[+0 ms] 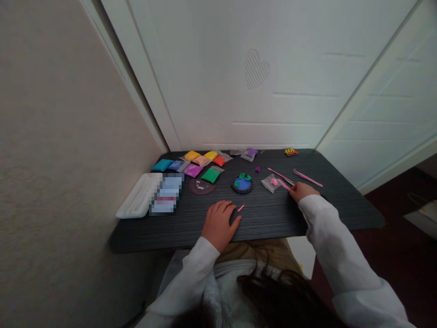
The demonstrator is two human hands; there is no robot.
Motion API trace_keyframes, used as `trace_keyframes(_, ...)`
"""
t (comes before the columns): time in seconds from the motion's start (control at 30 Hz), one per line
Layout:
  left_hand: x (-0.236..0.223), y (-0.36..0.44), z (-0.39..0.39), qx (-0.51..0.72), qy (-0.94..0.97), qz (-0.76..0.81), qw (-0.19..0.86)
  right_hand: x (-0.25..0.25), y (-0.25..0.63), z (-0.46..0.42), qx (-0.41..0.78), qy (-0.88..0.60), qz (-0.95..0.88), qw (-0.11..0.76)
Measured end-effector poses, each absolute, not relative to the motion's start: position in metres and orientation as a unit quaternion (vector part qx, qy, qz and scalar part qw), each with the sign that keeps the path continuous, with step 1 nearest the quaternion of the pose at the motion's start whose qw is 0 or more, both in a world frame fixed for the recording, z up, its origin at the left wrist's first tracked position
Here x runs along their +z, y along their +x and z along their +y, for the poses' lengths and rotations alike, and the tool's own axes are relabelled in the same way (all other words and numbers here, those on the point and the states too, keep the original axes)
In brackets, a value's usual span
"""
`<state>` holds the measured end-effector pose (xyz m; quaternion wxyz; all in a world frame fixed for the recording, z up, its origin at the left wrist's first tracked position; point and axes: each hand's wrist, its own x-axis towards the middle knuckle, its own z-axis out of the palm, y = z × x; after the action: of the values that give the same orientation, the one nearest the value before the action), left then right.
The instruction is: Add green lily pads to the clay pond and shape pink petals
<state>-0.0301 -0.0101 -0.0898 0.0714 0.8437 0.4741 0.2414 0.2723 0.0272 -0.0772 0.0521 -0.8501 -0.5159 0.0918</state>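
Note:
My left hand [220, 223] lies on the dark table with its fingers stretched out and holds nothing. Just beside its fingertips is a short pink strip of clay [241, 208]. My right hand [305, 191] is at the right, its fingers closed on a pink modelling tool [284, 184] with a flat blade. The blade points left, close to a clear bag with pink clay [274, 181]. A thin pink stick tool [278, 173] runs toward the same fingers. Midway between my hands, farther back, sits a round blue clay pond [243, 183] with green leaves and a dark rim.
Bags of coloured clay, among them a green bag [211, 174], stand at the back left. A white tray [139, 196] and a blurred card [167, 193] lie far left. Pink tweezers [307, 177] rest at right, a small yellow-and-red piece [291, 152] behind them.

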Motion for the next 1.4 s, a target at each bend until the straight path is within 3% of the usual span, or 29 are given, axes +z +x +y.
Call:
trace_keyframes(0.3,-0.089,-0.027,-0.009,0.257,0.835,0.481,0.070,-0.081,0.264,0.006,0.058,-0.848,-0.519,0.084)
trace_keyframes(0.53,-0.089,-0.028,-0.010,0.256,0.839,0.476,0.064,-0.079,0.237,-0.016,-0.032,-0.812,-0.549,0.196)
trace_keyframes(0.63,-0.090,-0.028,-0.010,0.254,0.840,0.476,0.062,-0.079,0.198,-0.027,0.005,-0.686,-0.676,0.269)
trace_keyframes(0.73,-0.091,-0.028,-0.010,0.254,0.836,0.481,0.066,-0.084,0.159,-0.036,0.083,-0.622,-0.743,0.233)
trace_keyframes(1.0,-0.089,-0.030,-0.012,0.261,0.835,0.478,0.077,-0.090,0.135,-0.044,0.010,-0.621,-0.773,0.133)
trace_keyframes(1.4,-0.091,-0.030,-0.012,0.256,0.844,0.469,0.051,-0.090,0.133,-0.045,-0.004,-0.612,-0.782,0.115)
